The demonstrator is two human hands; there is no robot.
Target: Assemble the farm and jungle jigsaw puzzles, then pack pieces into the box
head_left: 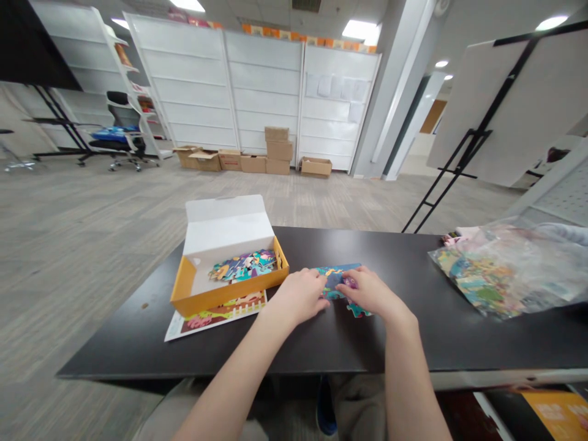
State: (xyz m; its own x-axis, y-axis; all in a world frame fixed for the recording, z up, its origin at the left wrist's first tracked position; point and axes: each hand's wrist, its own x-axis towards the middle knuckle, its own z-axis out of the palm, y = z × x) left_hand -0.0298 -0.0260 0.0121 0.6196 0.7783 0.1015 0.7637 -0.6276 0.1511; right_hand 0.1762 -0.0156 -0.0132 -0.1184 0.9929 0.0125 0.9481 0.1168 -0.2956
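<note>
A partly joined jigsaw puzzle (pixel 334 285) in blue and teal lies flat on the black table in front of me. My left hand (pixel 301 294) rests at its left edge, thumb apart from the fingers, palm down. From the right, my right hand (pixel 368 290) has its thumb and fingers closed around a purple puzzle piece (pixel 350 282) at the puzzle's right side. A teal part of the puzzle sticks out below that hand. Left of my hands stands an open yellow box (pixel 229 293) with many loose puzzle pieces (pixel 245 266) inside, its white lid raised.
Under the box lies a colourful picture sheet (pixel 220 313). A clear plastic bag (pixel 500 269) of puzzle pieces is on the right of the black table (pixel 344 346). Beyond are cardboard boxes (pixel 278 150), an office chair (pixel 123 131) and a whiteboard stand (pixel 463 153).
</note>
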